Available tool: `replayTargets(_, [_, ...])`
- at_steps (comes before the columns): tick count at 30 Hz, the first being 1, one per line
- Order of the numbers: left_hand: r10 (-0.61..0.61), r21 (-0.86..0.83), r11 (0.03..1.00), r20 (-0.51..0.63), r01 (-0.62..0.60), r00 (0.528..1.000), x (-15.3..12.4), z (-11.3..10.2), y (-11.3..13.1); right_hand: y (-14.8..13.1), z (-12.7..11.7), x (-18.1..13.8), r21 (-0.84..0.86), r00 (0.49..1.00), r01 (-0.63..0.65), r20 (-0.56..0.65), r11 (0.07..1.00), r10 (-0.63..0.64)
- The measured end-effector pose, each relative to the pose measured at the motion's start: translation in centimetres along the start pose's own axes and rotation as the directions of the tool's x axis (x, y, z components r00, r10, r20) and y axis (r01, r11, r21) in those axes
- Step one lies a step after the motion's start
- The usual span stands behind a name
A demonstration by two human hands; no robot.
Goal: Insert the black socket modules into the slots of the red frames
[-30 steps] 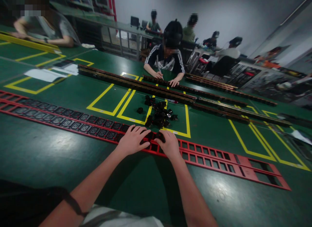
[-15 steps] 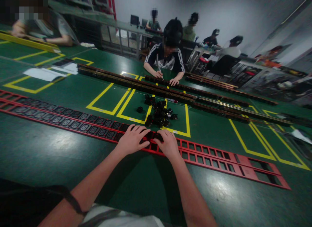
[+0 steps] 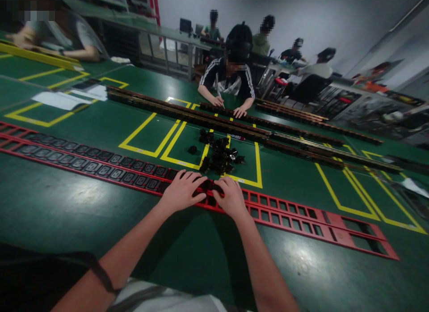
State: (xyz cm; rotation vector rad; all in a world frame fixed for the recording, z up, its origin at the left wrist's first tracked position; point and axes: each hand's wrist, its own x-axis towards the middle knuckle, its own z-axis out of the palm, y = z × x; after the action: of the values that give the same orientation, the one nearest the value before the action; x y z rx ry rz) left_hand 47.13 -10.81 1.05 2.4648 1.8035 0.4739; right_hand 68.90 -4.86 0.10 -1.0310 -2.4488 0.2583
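Observation:
A long red frame (image 3: 281,220) with two rows of rectangular openings lies slantwise across the green table. Black sockets (image 3: 116,174) fill many openings on its left part. My left hand (image 3: 181,190) rests over the frame's middle, fingers stretched out and thumb apart, its fingertips beside a black piece. Close on its right, my right hand (image 3: 231,196) curls its fingers and thumb onto a black socket (image 3: 218,187) at the upper row. The fingers partly hide that socket. Just beyond both hands is a pile of loose black sockets (image 3: 219,153).
Long dark strips (image 3: 187,115) run across the table behind the pile. A co-worker (image 3: 228,79) sits opposite, holding a pen-like tool. White papers (image 3: 60,100) lie at left, near a yellow strip (image 3: 40,57) and another person. Yellow tape rectangles mark the table.
Almost nothing differs. My right hand's fingers have shifted very slightly at the socket, and my left hand stays in place.

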Motion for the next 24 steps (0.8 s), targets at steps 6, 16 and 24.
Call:
replayTargets(6, [0.001, 0.004, 1.000, 0.007, -0.001, 1.000, 0.0, 0.0, 0.0, 0.2, 0.3, 0.0, 0.008, 1.000, -0.001, -0.011, 1.000, 0.001])
replayTargets(16, [0.000, 0.005, 1.000, 0.005, 0.000, 1.000, 0.0, -0.1, 0.1, 0.7, 0.6, -0.1, 0.012, 0.999, 0.033, -0.029, 0.999, -0.032])
replayTargets(24, [0.001, -0.003, 1.000, 0.002, -0.001, 1.000, 0.0, -0.1, 0.1, 1.1, 0.9, -0.1, 0.045, 0.997, 0.051, -0.065, 0.998, -0.048])
